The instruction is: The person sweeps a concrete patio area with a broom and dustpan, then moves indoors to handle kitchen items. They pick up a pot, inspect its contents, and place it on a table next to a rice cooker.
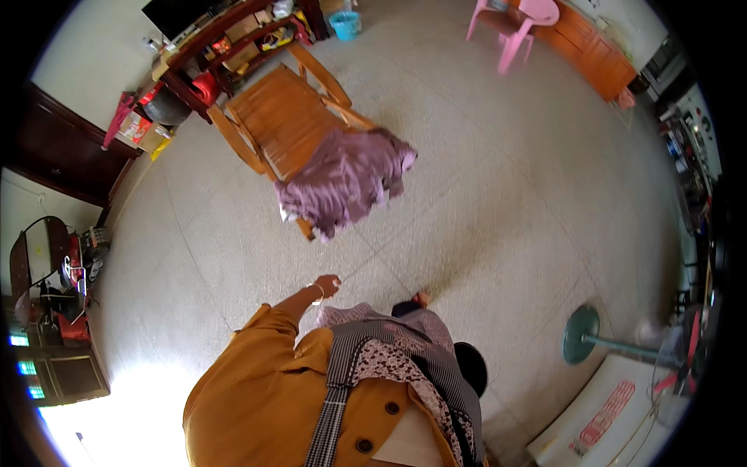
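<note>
My left hand [327, 286] hangs out in front of me over the floor, its fingers curled in, and I make out nothing in them. A pale bracelet [317, 294] circles that wrist, below a mustard sleeve [257, 350]. My right hand does not show. Ahead of the left hand, a good way off, stands a slatted wooden armchair [280, 113]. A crumpled purple cloth [350, 175] is draped over its near end and hangs down toward the floor. A floral and checked apron [397, 358] covers my front.
A pink plastic chair [517, 31] and a blue bucket [345, 26] stand at the back. Dark shelving [249, 35] lines the far left. At the near right are a green round base with a pole [582, 335] and a large white box [595, 412].
</note>
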{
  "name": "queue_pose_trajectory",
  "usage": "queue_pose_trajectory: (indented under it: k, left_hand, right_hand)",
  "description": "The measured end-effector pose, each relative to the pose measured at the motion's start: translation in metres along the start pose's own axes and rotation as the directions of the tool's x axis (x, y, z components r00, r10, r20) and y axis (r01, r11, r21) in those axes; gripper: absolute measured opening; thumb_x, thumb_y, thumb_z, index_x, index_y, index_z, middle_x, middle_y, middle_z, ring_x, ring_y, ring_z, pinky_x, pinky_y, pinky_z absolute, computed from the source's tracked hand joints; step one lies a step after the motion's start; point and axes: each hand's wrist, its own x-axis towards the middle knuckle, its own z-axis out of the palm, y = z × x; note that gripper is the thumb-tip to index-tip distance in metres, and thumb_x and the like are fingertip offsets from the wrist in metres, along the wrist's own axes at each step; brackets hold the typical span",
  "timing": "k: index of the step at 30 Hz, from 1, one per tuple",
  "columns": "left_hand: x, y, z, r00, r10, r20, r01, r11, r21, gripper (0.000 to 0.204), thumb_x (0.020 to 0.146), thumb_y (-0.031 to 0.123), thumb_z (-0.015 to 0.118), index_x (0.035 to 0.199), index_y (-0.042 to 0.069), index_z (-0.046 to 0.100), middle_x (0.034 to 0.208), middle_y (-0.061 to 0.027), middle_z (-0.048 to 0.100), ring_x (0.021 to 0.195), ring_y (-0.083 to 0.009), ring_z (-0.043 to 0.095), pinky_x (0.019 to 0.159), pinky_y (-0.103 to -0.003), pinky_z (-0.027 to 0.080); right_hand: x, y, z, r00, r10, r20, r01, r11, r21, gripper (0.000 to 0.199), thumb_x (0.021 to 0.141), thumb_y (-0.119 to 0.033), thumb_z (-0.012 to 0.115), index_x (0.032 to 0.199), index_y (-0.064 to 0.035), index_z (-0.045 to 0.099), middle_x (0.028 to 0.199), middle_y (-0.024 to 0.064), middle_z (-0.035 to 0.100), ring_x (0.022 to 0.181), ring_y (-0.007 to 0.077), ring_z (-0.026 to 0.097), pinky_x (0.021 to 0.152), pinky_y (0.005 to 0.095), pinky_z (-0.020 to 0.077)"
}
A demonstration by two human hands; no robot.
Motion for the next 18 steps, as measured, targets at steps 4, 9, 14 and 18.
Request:
queue_pose_trajectory:
  k: [4,9,14,18]
  left_hand:
    - [0.035,0.101,-0.037,0.994,0.078,-0.077,-0.074,0.996,0.059,0.026,0.073,0.016,0.055,0.098,0.009,0.057,0.078,-0.0097,0.063,0.068,-0.0193,0.062,0.068,-0.033,0.049]
    - [0.117,0.204,-0.070,0.993,0.075,-0.095,-0.093,0.976,-0.198,0.026,0.073,0.014,0.054,0.098,0.009,0.057,0.072,-0.0094,0.062,0.062,-0.0199,0.062,0.062,-0.033,0.048]
    - [0.249,0.314,-0.109,0.915,0.366,-0.171,-0.373,0.928,-0.007,0.022,0.074,0.016,0.050,0.092,0.006,0.057,0.072,-0.0095,0.062,0.062,-0.0206,0.062,0.058,-0.033,0.048]
    - [0.328,0.451,-0.174,0.933,0.335,-0.130,-0.350,0.930,-0.113,0.022,0.073,0.014,0.052,0.093,0.010,0.059,0.086,-0.0117,0.062,0.082,-0.0261,0.060,0.071,-0.036,0.047]
  right_hand:
    - [-0.015,-0.155,0.107,0.992,-0.117,0.044,0.120,0.992,-0.051,0.021,0.072,-0.027,0.041,0.062,-0.0098,0.048,0.048,-0.0018,0.043,0.039,0.0086,0.039,0.034,0.0192,0.0273]
    - [-0.049,-0.305,0.246,0.970,-0.233,0.064,0.238,0.967,-0.086,0.023,0.073,-0.027,0.041,0.067,-0.0078,0.053,0.050,-0.0026,0.047,0.039,0.0095,0.041,0.034,0.0190,0.0288]
    - [-0.039,-0.395,0.340,0.967,-0.242,0.085,0.251,0.960,-0.123,0.024,0.074,-0.030,0.043,0.066,-0.0088,0.052,0.051,-0.0015,0.047,0.040,0.0096,0.042,0.035,0.0191,0.0292]
    - [-0.050,-0.441,0.395,0.984,-0.175,-0.017,0.167,0.963,-0.213,0.024,0.074,-0.029,0.043,0.065,-0.0088,0.051,0.050,-0.0007,0.047,0.039,0.0103,0.042,0.034,0.0196,0.0293]
